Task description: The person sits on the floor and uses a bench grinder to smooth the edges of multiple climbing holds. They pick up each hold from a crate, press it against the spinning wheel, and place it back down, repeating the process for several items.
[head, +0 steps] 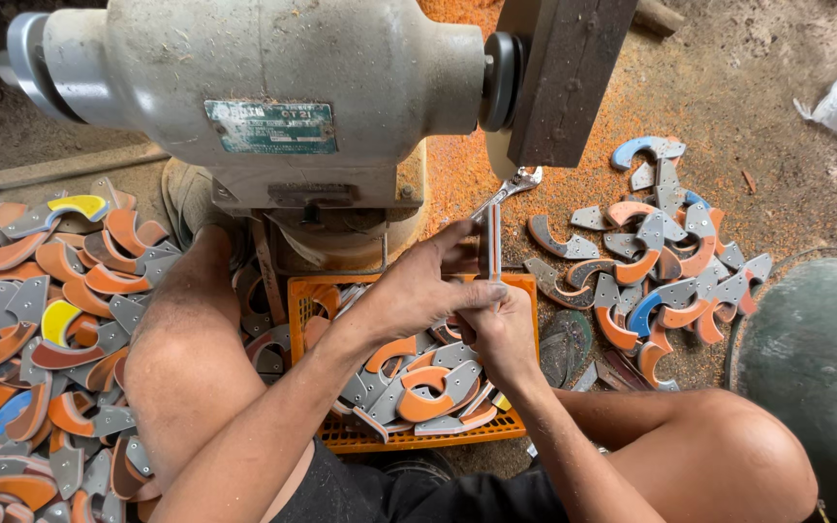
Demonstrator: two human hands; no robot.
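Orange sawdust [573, 126] is covering the dirt floor [787, 165]; a grey grinder [273, 68] is standing in daylight.

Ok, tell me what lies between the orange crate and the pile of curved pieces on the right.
In the head view, between the orange crate and the right pile lies sawdust-strewn ground with one dark sandal.

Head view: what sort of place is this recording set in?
Probably a small footwear-parts workshop with a dirt floor. A grey bench grinder stands above orange dust, curved sole pieces lie in piles, and both hands, left hand and right hand, hold one piece over an orange crate.
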